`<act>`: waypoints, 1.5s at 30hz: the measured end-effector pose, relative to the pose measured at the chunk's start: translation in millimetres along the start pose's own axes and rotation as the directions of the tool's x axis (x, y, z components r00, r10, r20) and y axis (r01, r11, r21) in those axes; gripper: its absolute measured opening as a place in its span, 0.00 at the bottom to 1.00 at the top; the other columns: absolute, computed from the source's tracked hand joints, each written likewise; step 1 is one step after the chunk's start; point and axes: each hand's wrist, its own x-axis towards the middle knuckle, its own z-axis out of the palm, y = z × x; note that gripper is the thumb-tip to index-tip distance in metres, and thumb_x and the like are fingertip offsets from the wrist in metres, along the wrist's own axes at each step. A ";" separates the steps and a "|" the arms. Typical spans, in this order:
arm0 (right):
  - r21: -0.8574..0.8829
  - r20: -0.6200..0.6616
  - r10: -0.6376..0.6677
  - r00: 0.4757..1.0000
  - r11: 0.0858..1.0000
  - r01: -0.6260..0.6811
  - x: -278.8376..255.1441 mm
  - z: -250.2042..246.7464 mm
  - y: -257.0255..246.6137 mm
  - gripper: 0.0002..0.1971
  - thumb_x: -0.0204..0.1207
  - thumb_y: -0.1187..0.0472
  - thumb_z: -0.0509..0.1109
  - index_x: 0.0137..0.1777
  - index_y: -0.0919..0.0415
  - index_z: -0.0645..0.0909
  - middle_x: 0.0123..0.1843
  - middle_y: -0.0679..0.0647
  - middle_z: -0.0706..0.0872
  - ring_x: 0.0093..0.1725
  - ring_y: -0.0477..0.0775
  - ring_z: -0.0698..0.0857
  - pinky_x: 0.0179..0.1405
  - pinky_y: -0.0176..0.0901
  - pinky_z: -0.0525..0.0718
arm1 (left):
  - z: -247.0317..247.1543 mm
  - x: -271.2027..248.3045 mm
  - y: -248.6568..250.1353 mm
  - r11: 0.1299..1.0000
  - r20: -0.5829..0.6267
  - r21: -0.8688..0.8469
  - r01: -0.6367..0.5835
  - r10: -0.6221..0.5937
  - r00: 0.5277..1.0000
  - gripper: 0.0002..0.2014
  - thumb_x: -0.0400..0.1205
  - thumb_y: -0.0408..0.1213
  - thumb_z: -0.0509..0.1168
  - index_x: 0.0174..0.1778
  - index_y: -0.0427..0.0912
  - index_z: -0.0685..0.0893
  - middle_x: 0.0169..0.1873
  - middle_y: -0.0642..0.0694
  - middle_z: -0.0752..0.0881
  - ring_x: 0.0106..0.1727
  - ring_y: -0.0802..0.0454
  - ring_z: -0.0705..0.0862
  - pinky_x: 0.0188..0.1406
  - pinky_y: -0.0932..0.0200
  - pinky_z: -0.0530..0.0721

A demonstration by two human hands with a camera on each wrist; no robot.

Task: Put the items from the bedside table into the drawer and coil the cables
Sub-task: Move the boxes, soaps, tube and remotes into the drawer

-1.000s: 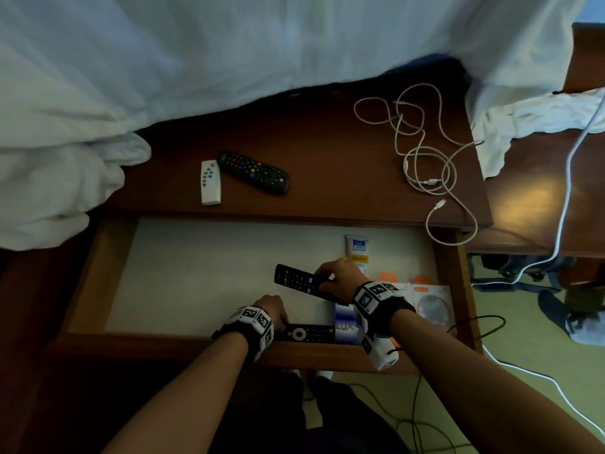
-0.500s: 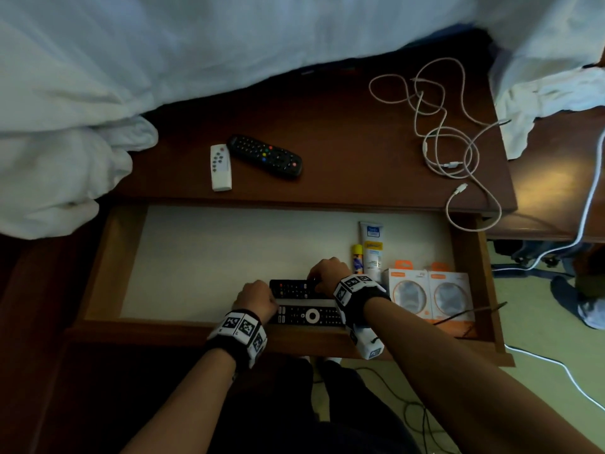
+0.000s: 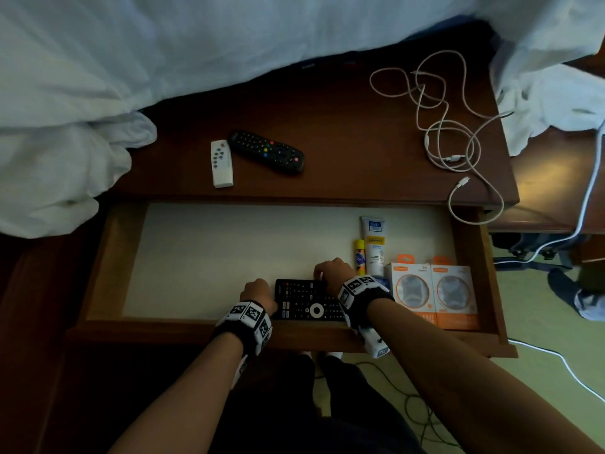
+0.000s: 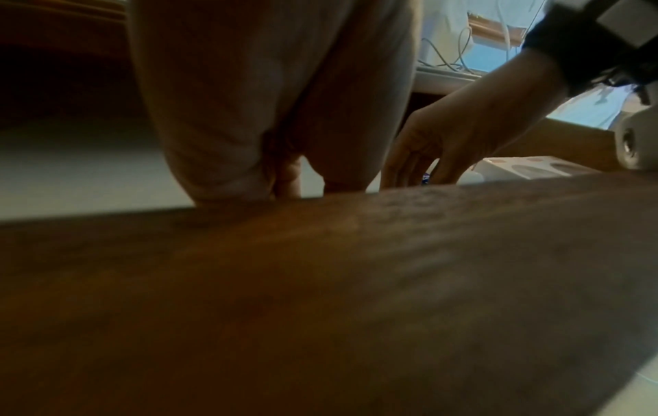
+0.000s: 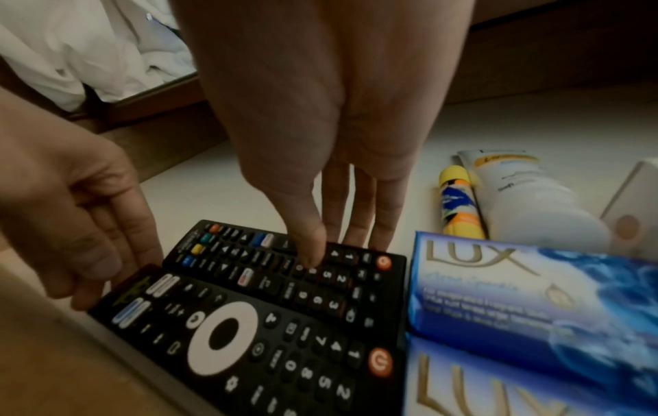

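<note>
Both hands are inside the open drawer (image 3: 108,250), at its front edge. Right hand (image 5: 320,126): fingers straight and close together, tips resting on the far edge of the rear remote (image 5: 284,264), thumb on its keypad; it presses rather than grips. Left hand (image 5: 71,197): fingers loosely bent, tips touching the left end of the front remote (image 5: 249,346), holding nothing. The two remotes lie side by side, touching, just left of two soap boxes (image 5: 534,295).

Also stowed in the drawer: a tube (image 3: 373,244), a yellow stick (image 3: 359,253) and two orange packs (image 3: 432,290).

Remaining on the table (image 3: 343,126): a black remote (image 3: 266,151), a white remote (image 3: 222,163) touching it, and tangled white cables (image 3: 451,126), not yet coiled. One cable loop overhangs the drawer's right rear corner.

Probable hazards:
- Closing the drawer now would likely pinch the overhanging loop.
- Pulling one cable end from the tangle may tighten knots or drag the other cables off the table.
- Pressing the keypad may trigger a button.
</note>
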 end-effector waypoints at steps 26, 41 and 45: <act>0.163 -0.612 -0.040 0.790 0.971 0.175 -13.5 -161.2 -72.8 0.09 0.75 0.50 0.68 0.43 0.53 0.86 0.45 0.56 0.89 0.46 0.62 0.86 0.42 0.50 0.84 | -180.5 -1.8 15.1 0.787 -0.599 -0.534 -0.309 -0.095 0.795 0.12 0.77 0.47 0.71 0.38 0.42 0.91 0.39 0.41 0.92 0.41 0.40 0.90 0.40 0.53 0.89; 0.224 -0.411 0.150 0.899 0.973 -0.061 44.7 -193.2 -86.0 0.28 0.76 0.53 0.74 0.70 0.65 0.69 0.72 0.63 0.73 0.70 0.66 0.73 0.64 0.59 0.80 | -206.8 48.1 13.3 0.820 -0.510 -0.544 -0.174 -0.159 0.845 0.21 0.77 0.43 0.74 0.60 0.32 0.85 0.58 0.34 0.88 0.58 0.37 0.87 0.50 0.49 0.85; 0.340 -0.396 0.143 0.907 0.940 0.001 37.3 -191.1 -68.4 0.30 0.71 0.56 0.79 0.68 0.61 0.69 0.64 0.65 0.79 0.61 0.67 0.82 0.57 0.60 0.85 | -205.2 46.4 10.3 0.750 -0.484 -0.627 -0.211 -0.163 0.860 0.21 0.74 0.38 0.77 0.60 0.33 0.86 0.58 0.34 0.88 0.57 0.38 0.88 0.47 0.53 0.84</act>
